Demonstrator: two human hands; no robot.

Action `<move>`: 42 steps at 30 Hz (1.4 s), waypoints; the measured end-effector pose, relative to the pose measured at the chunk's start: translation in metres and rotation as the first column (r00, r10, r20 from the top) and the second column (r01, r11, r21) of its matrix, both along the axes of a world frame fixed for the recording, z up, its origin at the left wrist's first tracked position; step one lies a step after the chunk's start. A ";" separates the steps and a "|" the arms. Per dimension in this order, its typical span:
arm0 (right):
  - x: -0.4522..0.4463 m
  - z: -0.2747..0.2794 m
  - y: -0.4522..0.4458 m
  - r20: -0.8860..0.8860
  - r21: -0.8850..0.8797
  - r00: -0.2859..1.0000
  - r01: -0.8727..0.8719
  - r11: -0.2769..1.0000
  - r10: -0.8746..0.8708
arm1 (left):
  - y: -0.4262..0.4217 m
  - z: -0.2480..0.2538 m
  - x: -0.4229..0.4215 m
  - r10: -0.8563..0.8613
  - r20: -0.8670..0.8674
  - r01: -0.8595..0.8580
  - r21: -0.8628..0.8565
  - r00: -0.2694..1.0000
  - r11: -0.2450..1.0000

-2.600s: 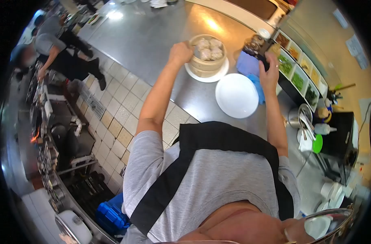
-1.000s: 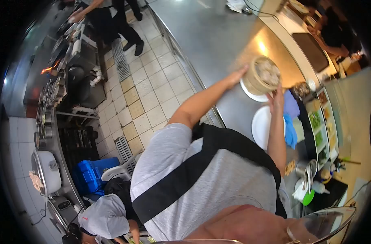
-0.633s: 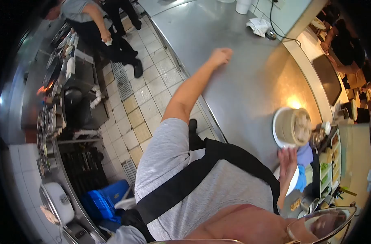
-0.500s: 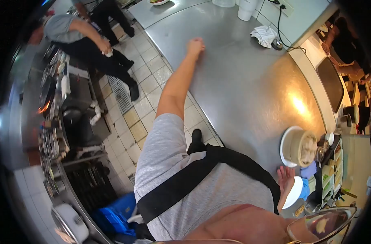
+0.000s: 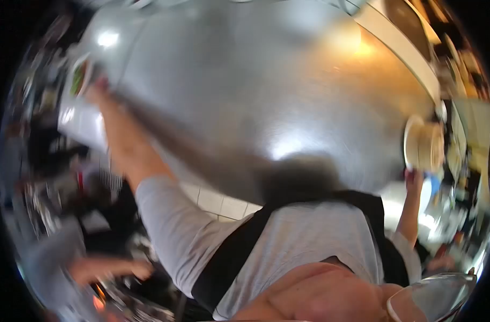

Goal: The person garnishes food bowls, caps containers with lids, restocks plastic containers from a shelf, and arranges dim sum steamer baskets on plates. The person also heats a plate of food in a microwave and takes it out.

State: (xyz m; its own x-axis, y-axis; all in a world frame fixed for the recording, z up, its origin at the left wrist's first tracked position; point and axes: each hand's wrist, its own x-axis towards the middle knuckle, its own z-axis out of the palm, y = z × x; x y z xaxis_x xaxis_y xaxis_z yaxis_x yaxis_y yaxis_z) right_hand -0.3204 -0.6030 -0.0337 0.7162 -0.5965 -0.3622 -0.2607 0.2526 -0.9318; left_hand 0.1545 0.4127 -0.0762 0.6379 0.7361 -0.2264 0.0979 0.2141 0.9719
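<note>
My left hand (image 5: 98, 90) reaches far out to the left and is blurred by motion. It is at the rim of a white plate (image 5: 77, 80) with green and reddish food on it; whether the fingers grip the rim, I cannot tell. On the far right, my right hand (image 5: 414, 177) is just below a round bamboo steamer (image 5: 430, 146), which rests on a white plate (image 5: 411, 140). The right fingers are smeared too, so their hold on that plate or the steamer is unclear.
A broad steel counter (image 5: 229, 102) spreads before me. Below the right hand lies another white dish (image 5: 393, 193). At lower left, a co-worker's arm (image 5: 108, 268) extends near a flame (image 5: 99, 297). Tiled floor (image 5: 218, 204) shows beside the counter edge.
The view has swung left. My left hand has moved from over the counter to the plate of food. My right hand has come up close beneath the steamer and its plate.
</note>
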 end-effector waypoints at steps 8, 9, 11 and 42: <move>0.055 0.018 -0.047 -0.198 -0.078 0.904 0.370 0.926 -0.378 | 0.021 0.061 -0.008 -0.131 0.330 0.078 0.168 0.935 0.983; 0.065 0.019 -0.050 -0.212 -0.095 0.897 0.377 0.921 -0.389 | 0.021 0.054 -0.008 -0.130 0.323 0.068 0.197 0.937 0.978; 0.079 0.012 -0.069 -0.200 -0.095 0.897 0.383 0.919 -0.395 | 0.042 0.036 0.000 -0.087 0.360 0.039 0.138 0.929 0.990; 0.227 0.010 -0.042 0.463 0.220 0.866 0.093 0.971 -0.188 | -0.578 0.099 -0.249 -0.804 0.083 0.797 -0.227 0.589 0.560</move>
State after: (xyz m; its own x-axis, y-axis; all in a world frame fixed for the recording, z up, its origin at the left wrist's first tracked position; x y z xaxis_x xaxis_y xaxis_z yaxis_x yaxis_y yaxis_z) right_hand -0.0937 -0.6446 -0.0233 0.7424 -0.6607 -0.1107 0.2551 0.4316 -0.8652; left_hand -0.0947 -0.1655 0.0223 0.9311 -0.1458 -0.3343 0.3609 0.2351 0.9025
